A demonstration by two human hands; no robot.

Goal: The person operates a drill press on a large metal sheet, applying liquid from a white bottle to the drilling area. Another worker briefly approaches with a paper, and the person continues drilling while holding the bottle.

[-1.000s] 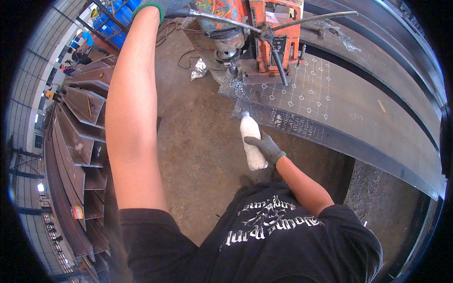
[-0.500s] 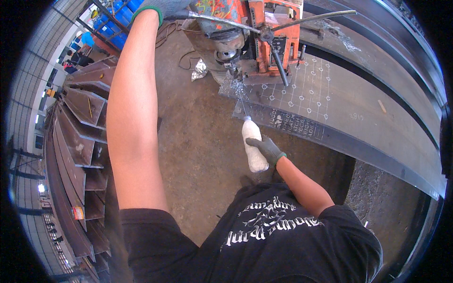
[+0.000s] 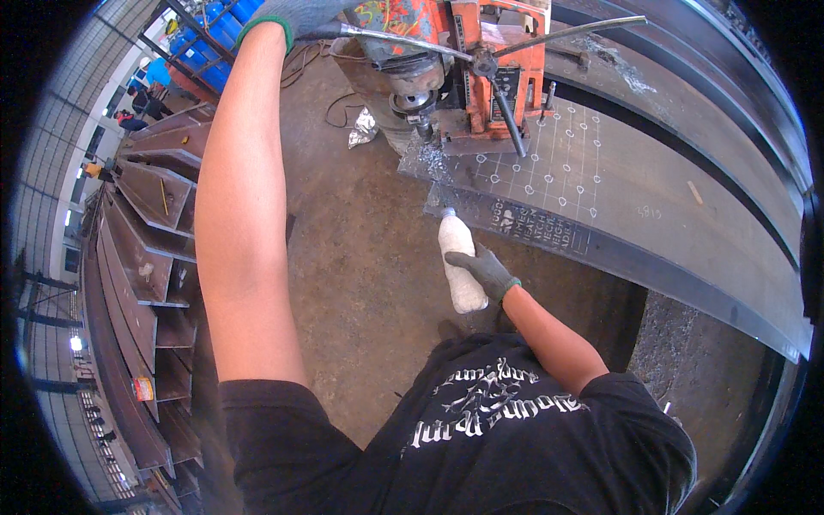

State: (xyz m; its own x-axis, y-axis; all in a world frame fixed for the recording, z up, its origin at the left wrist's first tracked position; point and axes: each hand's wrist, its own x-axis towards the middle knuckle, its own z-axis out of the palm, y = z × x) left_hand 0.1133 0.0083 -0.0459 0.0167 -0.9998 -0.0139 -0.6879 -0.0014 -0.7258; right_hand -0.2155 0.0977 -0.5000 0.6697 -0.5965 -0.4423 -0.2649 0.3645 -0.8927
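Fingers of gloved right hand wrap around white bottle, narrow end near marked steel beam, gloved left hand at lever of orange drill, left fingers cut off, grip unclear

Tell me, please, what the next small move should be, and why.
Perhaps squeeze the plastic bottle lightly with the right hand: its nozzle points toward the metal shavings near the drill chuck, while the left hand grips a feed lever.
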